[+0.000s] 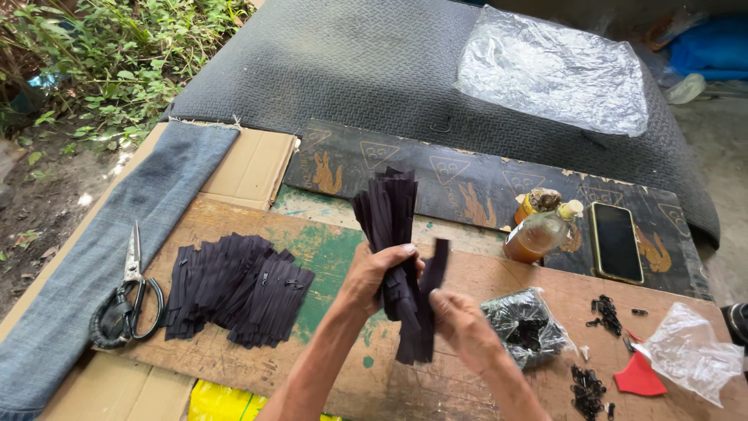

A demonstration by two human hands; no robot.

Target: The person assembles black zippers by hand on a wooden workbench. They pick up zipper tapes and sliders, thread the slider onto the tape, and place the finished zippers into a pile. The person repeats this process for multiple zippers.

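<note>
So we've got the left hand (372, 273) wrapped tight round a bundle of dark zipper strips (389, 234), held upright over the wooden worktop (467, 281), while the right hand (460, 320) pinches one strip at the bottom. Best bet, we reckon: keep that left grip firm and peel singles. Finished pile (238, 288) sits left, scissors (128, 300) beyond, bag of sliders (526, 326) right.

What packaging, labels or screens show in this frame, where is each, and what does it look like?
Clear plastic bag: far right, flat on the grey mat, shiny.
Bag of small dark parts: beside the right hand, crumpled, see-through.
Empty clear bag: right edge, crumpled.
Phone: right of the bottle, dark blank screen, yellowish rim.
Bottle: lying by the phone, amber liquid, pale cap.
Printed dark board: behind the worktop, orange figures and triangle marks.
</note>
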